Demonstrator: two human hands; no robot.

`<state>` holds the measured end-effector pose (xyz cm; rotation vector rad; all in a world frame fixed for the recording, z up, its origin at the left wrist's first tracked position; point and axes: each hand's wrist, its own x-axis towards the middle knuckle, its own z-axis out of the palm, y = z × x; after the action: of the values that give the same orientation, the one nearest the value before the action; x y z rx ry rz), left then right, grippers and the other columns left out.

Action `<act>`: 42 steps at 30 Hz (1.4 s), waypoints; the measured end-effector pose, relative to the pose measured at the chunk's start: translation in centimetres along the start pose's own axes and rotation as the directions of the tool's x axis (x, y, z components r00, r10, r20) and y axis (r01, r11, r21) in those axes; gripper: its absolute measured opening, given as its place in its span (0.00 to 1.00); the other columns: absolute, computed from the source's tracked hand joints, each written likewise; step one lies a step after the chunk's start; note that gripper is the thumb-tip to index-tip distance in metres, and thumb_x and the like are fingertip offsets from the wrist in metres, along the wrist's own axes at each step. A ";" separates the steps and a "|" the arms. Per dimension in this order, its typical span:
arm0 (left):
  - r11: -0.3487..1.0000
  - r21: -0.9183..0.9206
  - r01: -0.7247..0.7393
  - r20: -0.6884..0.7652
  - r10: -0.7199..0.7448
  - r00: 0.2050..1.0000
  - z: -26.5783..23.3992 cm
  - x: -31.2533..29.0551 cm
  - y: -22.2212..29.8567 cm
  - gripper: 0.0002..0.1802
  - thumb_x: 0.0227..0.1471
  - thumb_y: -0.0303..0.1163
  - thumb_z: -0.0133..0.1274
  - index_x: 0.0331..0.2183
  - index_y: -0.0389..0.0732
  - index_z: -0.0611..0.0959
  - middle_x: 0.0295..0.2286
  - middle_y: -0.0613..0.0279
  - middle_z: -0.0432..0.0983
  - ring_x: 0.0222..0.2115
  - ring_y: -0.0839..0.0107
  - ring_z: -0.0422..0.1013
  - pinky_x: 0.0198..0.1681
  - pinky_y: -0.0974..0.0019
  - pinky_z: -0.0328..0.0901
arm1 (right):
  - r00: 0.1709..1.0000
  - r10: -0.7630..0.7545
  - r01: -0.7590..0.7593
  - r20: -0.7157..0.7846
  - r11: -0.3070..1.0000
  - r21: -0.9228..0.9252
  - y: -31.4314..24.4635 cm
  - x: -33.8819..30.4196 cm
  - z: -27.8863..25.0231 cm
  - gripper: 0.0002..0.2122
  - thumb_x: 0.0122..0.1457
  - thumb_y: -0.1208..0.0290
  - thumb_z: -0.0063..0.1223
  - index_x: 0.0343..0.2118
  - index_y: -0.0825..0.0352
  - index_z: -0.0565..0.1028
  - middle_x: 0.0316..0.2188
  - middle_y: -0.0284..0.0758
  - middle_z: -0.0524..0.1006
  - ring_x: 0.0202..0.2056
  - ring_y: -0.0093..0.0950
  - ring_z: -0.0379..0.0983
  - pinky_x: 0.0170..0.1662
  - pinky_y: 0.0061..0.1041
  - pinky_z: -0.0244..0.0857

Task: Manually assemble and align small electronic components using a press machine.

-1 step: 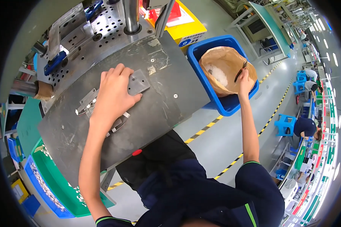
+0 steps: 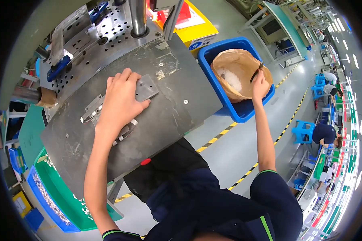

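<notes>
My left hand (image 2: 120,96) lies over a grey metal fixture (image 2: 147,87) on the dark metal plate (image 2: 171,120). Its fingers bend over the far side of the fixture, the thumb stands apart on the right, and the palm hides the middle part. Out to the right, my right hand (image 2: 261,86) is closed on a slim dark tool (image 2: 255,75), whose exact kind is too small to tell. Hand and tool are over a brown paper bag (image 2: 245,60) lining a blue bin (image 2: 242,117). Small whitish material (image 2: 231,79) lies inside the bag.
A perforated metal press bed (image 2: 84,68) with a thick steel column (image 2: 138,20) stands behind the plate. Green (image 2: 78,211) and blue trays (image 2: 48,201) of small parts sit lower left. A yellow box (image 2: 197,30) is beside the bin. People work along a line at far right.
The dark tool in my right hand has tilted slightly and moved a little, still over the bag. My left hand stays in place on the fixture.
</notes>
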<state>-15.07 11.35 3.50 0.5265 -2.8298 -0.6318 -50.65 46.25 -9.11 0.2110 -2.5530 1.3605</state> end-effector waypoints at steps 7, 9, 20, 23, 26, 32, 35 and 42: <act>1.000 0.000 -0.031 -0.032 0.031 0.999 -0.2 0.6 0.4 0.32 0.37 0.35 0.73 0.46 0.33 0.82 0.36 0.54 0.75 0.41 0.53 0.72 0.54 0.57 0.62 | 0.889 -0.140 0.230 0.435 0.960 -0.161 8.7 6.2 1.1 0.20 0.70 0.56 0.44 0.42 0.68 0.82 0.30 0.46 0.83 0.33 0.46 0.82 0.42 0.43 0.72; 1.000 -0.022 -0.011 -0.005 0.011 1.000 -0.1 0.7 0.5 0.32 0.38 0.35 0.73 0.47 0.33 0.82 0.36 0.54 0.75 0.41 0.53 0.72 0.54 0.57 0.62 | 0.868 -0.137 0.305 0.477 0.905 -0.296 8.5 7.7 1.0 0.19 0.70 0.56 0.45 0.41 0.67 0.83 0.29 0.44 0.83 0.33 0.44 0.82 0.43 0.44 0.72; 1.000 0.016 0.028 0.034 -0.028 0.999 -0.6 0.3 1.2 0.31 0.38 0.35 0.73 0.45 0.31 0.83 0.40 0.51 0.77 0.44 0.52 0.73 0.56 0.54 0.64 | 0.705 -0.082 0.443 0.705 0.827 -0.347 10.7 6.4 1.0 0.22 0.67 0.60 0.50 0.58 0.69 0.72 0.26 0.42 0.83 0.33 0.36 0.83 0.44 0.37 0.73; 1.000 0.021 0.016 0.028 -0.017 0.999 -0.7 0.6 1.1 0.31 0.39 0.35 0.73 0.45 0.31 0.83 0.39 0.52 0.77 0.43 0.52 0.73 0.56 0.55 0.64 | 0.835 -0.091 0.242 0.543 0.946 -0.214 11.1 6.7 1.3 0.16 0.67 0.60 0.50 0.47 0.70 0.77 0.24 0.42 0.82 0.32 0.35 0.83 0.41 0.35 0.72; 0.999 -0.015 0.040 0.071 -0.039 0.997 -0.7 1.1 1.3 0.32 0.39 0.36 0.73 0.46 0.32 0.83 0.40 0.52 0.77 0.44 0.52 0.73 0.57 0.55 0.64 | 0.837 0.007 0.227 0.548 0.906 -0.358 11.4 7.5 0.4 0.16 0.69 0.60 0.50 0.35 0.70 0.81 0.25 0.42 0.83 0.31 0.33 0.83 0.39 0.32 0.72; 0.994 -0.057 0.090 0.095 -0.084 0.992 -1.1 0.1 0.4 0.34 0.42 0.37 0.73 0.49 0.32 0.81 0.42 0.53 0.77 0.46 0.53 0.73 0.60 0.54 0.62 | 0.825 0.202 -0.231 0.528 0.973 -0.013 5.3 2.1 1.1 0.23 0.73 0.57 0.49 0.22 0.68 0.76 0.39 0.39 0.86 0.45 0.27 0.82 0.51 0.31 0.72; 0.998 -0.047 -0.030 -0.068 0.027 0.997 -1.0 0.1 0.9 0.32 0.46 0.37 0.72 0.51 0.32 0.81 0.43 0.53 0.79 0.47 0.54 0.74 0.59 0.54 0.63 | 0.870 0.167 -0.400 0.463 0.788 0.467 -4.1 -2.7 -1.6 0.25 0.75 0.60 0.48 0.16 0.63 0.70 0.42 0.44 0.83 0.58 0.31 0.75 0.63 0.30 0.63; 0.810 -0.553 -0.195 -0.028 0.216 0.976 -2.2 2.5 7.8 0.21 0.59 0.29 0.63 0.54 0.36 0.82 0.42 0.55 0.83 0.42 0.65 0.79 0.51 0.63 0.72 | 0.530 -0.364 -0.282 0.766 0.776 0.564 -15.2 -10.4 -6.6 0.22 0.75 0.62 0.46 0.59 0.78 0.75 0.52 0.49 0.80 0.57 0.27 0.76 0.40 0.17 0.68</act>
<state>-19.08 16.20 9.20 0.0982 -2.4956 -1.3544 -36.14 43.44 3.63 1.4084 -2.4739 2.5644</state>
